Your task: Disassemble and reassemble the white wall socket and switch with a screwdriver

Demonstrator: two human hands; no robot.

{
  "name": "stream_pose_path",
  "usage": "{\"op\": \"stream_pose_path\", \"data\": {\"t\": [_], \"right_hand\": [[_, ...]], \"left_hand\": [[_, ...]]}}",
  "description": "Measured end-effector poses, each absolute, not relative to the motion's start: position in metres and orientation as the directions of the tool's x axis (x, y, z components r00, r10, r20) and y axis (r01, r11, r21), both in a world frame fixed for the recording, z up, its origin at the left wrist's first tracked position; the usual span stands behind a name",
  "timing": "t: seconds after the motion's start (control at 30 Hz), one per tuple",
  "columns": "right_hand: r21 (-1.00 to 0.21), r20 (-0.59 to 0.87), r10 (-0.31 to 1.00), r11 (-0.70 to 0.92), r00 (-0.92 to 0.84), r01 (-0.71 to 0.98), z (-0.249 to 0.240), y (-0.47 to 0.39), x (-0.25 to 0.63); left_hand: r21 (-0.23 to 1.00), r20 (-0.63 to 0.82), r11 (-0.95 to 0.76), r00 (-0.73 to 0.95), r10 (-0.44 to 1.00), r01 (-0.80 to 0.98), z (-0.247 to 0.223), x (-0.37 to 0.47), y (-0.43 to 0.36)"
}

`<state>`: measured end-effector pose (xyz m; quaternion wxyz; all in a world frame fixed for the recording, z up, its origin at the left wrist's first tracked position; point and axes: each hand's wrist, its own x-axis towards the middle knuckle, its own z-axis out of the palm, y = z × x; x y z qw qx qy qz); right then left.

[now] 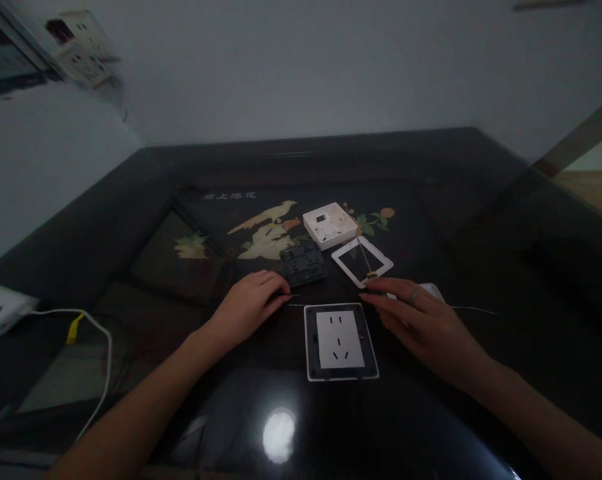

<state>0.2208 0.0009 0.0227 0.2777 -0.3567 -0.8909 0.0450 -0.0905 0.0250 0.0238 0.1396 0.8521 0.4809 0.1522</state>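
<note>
My left hand (253,303) rests on the dark table with thumb and forefinger together. A thin, light strip shows at their tips, too fine to name. My right hand (421,323) is closed around the handle end of a screwdriver (365,257), mostly hidden by the fingers. Its shaft points away, over a white square frame (385,263). Between my hands lies a wall socket panel (339,340), face up, with a white centre and dark surround. Beyond my left fingertips sits a black plastic plate (303,263). Behind it is an open white mounting box (331,225).
The glossy table (181,413) has a bird and flower inlay (268,217). At left lies a white device (3,310) with a white cable (108,353) and a yellow tag. Partly behind my right hand is a white object (433,291). A wall (301,73) borders the table's far side.
</note>
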Motion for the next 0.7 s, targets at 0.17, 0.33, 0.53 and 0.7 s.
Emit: {"op": "stream_pose_path", "data": {"t": [0.17, 0.33, 0.53, 0.7], "right_hand": [[-0.453, 0.319, 0.718, 0.689, -0.619, 0.566, 0.028, -0.021, 0.202], [-0.486, 0.18, 0.675, 0.694, -0.716, 0.532, 0.021, -0.031, 0.195], [-0.488, 0.191, 0.69, 0.684, -0.698, 0.543, 0.015, -0.031, 0.195], [-0.47, 0.2, 0.681, 0.697, -0.704, 0.541, 0.016, -0.03, 0.196]], "left_hand": [[0.533, 0.157, -0.414, 0.394, 0.906, 0.738, 0.04, -0.086, 0.014], [0.708, 0.237, -0.437, 0.397, 0.887, 0.555, 0.055, -0.074, 0.0], [0.74, 0.273, -0.503, 0.484, 0.832, 0.447, 0.053, -0.064, -0.011], [0.683, 0.281, -0.575, 0.565, 0.776, 0.45, 0.046, -0.06, -0.015]]}}
